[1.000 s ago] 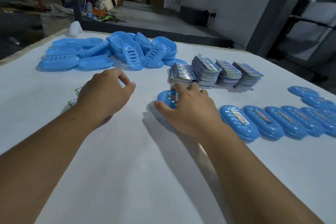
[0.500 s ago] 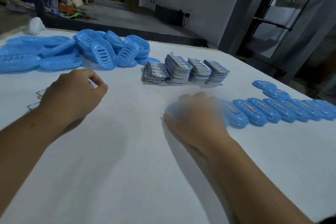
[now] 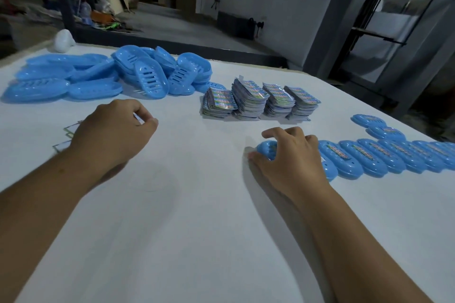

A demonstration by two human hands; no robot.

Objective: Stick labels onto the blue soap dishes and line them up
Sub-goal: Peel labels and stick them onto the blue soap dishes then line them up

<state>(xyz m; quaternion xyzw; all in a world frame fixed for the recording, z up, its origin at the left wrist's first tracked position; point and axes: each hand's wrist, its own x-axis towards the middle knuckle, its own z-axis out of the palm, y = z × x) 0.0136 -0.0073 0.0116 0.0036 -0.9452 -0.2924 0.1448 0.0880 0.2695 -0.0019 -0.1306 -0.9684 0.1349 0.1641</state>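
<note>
While the row of labelled blue plastic oval soap dishes (image 3: 384,157) at three o'clock on the white table (image 3: 197,229) already runs off the right edge, I judge the job roughly part done: a big heap of unlabelled blue slotted soap dishes (image 3: 103,76) still waits at eleven o'clock, and four thick stacks of colourful printed label sheets (image 3: 261,102) sit at one o'clock, barely dented as far as I can tell. Two more labelled dishes (image 3: 376,125) lie just behind the row, towards two o'clock.

My right hand (image 3: 293,160) rests over the newest blue oval dish (image 3: 267,150) at the row's near end, fingers curled round its rim and thumb against its left end; a strip of label shows under the fingertips. The dish lies touching or just beside its neighbour, so I read this as seating it into line.

My left hand (image 3: 113,133), at nine o'clock, is loosely curled, thumb and forefinger pinching something thin and pale that I cannot make out clearly, above a few clear backing sheets (image 3: 71,135) lying on the table.
</note>
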